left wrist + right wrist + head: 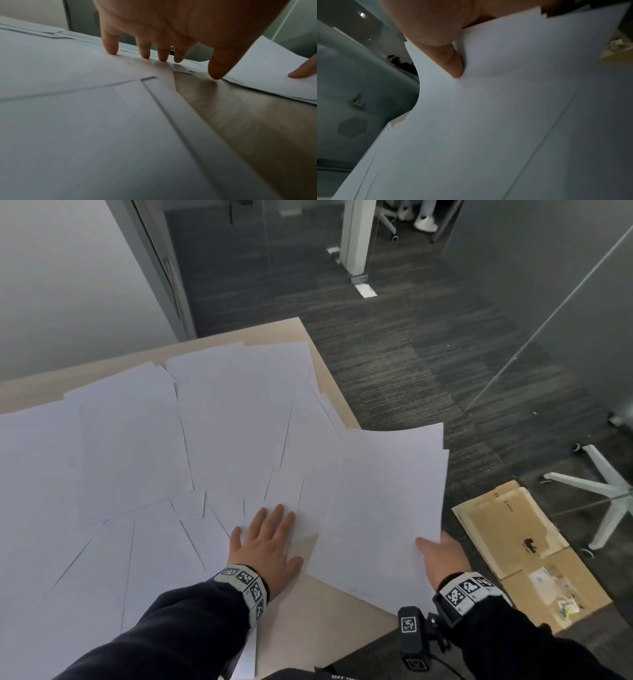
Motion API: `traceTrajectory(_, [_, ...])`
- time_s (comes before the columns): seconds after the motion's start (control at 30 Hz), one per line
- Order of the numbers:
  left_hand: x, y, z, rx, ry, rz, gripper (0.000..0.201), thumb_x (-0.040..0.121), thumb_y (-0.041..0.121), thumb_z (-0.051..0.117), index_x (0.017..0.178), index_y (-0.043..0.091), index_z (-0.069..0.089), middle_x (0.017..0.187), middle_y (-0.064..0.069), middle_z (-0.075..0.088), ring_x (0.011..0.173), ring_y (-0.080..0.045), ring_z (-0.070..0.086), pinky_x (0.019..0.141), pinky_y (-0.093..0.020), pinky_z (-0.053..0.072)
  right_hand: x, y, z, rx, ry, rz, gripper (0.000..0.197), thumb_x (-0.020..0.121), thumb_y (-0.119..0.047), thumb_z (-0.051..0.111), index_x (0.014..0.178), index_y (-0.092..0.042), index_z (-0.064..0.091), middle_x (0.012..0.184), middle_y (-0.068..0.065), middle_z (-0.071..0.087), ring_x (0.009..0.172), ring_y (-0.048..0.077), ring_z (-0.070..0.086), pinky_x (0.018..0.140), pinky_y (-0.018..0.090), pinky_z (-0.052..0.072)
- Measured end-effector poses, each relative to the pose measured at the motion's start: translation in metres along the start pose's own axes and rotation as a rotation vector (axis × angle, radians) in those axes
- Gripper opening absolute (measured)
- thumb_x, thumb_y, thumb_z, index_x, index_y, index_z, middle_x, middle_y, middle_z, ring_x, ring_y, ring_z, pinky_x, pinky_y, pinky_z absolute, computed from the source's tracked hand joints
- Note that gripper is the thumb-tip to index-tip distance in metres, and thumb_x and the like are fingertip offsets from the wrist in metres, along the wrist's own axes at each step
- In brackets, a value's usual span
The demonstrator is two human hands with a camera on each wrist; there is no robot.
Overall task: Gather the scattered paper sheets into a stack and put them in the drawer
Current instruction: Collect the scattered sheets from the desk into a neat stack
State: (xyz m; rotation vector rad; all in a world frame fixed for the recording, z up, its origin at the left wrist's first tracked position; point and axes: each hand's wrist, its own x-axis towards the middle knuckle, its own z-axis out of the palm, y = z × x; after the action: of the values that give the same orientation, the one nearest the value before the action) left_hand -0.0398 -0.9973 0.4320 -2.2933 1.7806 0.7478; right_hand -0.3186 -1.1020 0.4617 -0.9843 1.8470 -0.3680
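Many white paper sheets [144,446] lie overlapping across the beige table [329,604]. My left hand [265,537] lies flat with straight fingers [110,50] pressing on sheets [85,121] near the table's front. My right hand [442,558] pinches a bundle of several sheets [383,501] at its right edge, thumb [453,63] on top; the bundle [488,128] overhangs the table's right edge. The other right fingers are hidden under the paper. No drawer shows in any view.
A flattened cardboard box [527,553] lies on the dark carpet to the right of the table. A white chair base [606,494] stands beyond it, beside a glass partition [565,337]. A grey wall [68,285] runs behind the table.
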Motion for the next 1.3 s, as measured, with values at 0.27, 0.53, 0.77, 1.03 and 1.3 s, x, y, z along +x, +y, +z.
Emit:
traceTrajectory(0.27, [-0.003, -0.009, -0.011, 0.049, 0.073, -0.096, 0.064, 0.081, 0.064, 0.038, 0.138, 0.035, 0.032, 0.158, 0.009, 0.014, 0.148, -0.019, 0.006, 0.114, -0.051, 0.020, 0.006, 0.001, -0.021, -0.054, 0.140, 0.000, 0.015, 0.092, -0.009, 0.050, 0.103, -0.017, 0.055, 0.088, 0.008, 0.057, 0.066, 0.018, 0.050, 0.063, 0.030, 0.035])
traceTrajectory(0.53, [0.033, 0.023, -0.021, -0.015, 0.055, 0.079, 0.081, 0.087, 0.063, 0.039, 0.154, 0.034, 0.003, 0.163, 0.008, -0.015, 0.151, -0.019, -0.010, 0.121, -0.048, 0.009, 0.008, 0.007, -0.023, -0.043, 0.156, -0.007, 0.013, 0.093, -0.009, 0.050, 0.103, -0.016, 0.054, 0.093, 0.009, 0.057, 0.078, 0.026, 0.049, 0.075, 0.029, 0.035])
traceTrajectory(0.77, [0.043, 0.045, -0.012, 0.018, -0.042, 0.026, 0.076, 0.084, 0.075, 0.030, 0.147, 0.033, 0.019, 0.162, 0.008, -0.019, 0.149, -0.024, -0.018, 0.117, -0.060, 0.003, 0.022, 0.018, -0.038, -0.017, 0.237, 0.051, 0.017, 0.091, -0.014, 0.049, 0.104, -0.011, 0.059, 0.097, 0.014, 0.063, 0.086, 0.032, 0.057, 0.077, 0.033, 0.041])
traceTrajectory(1.03, [0.043, 0.037, -0.018, 0.009, -0.014, -0.036, 0.097, 0.072, 0.081, 0.048, 0.148, 0.029, 0.016, 0.163, 0.009, -0.010, 0.150, -0.023, -0.011, 0.117, -0.059, 0.008, 0.027, 0.017, -0.035, 0.021, 0.210, 0.019, 0.019, 0.091, -0.015, 0.049, 0.105, -0.012, 0.060, 0.095, 0.011, 0.064, 0.082, 0.029, 0.058, 0.075, 0.032, 0.041])
traceTrajectory(1.3, [0.046, 0.027, -0.026, -0.129, 0.119, -0.024, 0.081, 0.077, 0.059, 0.061, 0.146, 0.036, 0.024, 0.157, 0.011, 0.021, 0.145, -0.019, 0.019, 0.114, -0.045, 0.026, 0.027, 0.012, -0.034, -0.004, 0.204, -0.019, 0.013, 0.092, -0.015, 0.049, 0.102, -0.014, 0.058, 0.091, 0.008, 0.062, 0.081, 0.029, 0.055, 0.076, 0.031, 0.040])
